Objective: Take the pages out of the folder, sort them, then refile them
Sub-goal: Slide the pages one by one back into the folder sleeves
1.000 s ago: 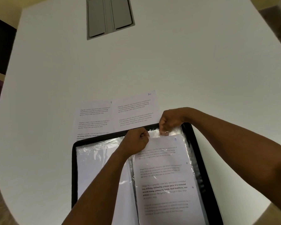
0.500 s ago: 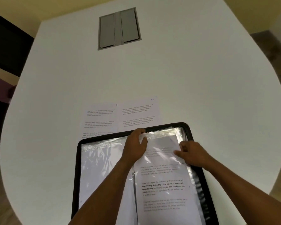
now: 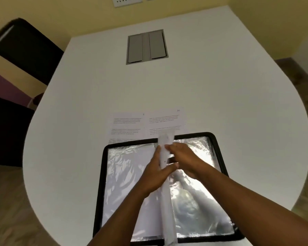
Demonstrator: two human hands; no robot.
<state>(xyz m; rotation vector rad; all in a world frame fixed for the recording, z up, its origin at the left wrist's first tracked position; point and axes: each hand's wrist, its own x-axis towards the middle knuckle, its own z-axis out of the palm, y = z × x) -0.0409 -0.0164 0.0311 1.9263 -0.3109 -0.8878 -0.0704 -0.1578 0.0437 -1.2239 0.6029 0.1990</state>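
Standing edge-on above the open folder (image 3: 103, 183) on the desk (image 3: 220, 103), the page (image 3: 165, 174) is held between both hands, left hand (image 3: 158, 173) and right hand (image 3: 183, 157) curled round it, and should be drawn out straight so nothing creases.

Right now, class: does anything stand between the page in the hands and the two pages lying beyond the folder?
Nothing visible does. The lifted page, held edge-on between the left hand and right hand, already reaches over the folder's far rim. The two loose pages lie flat just beyond it on the bare table.
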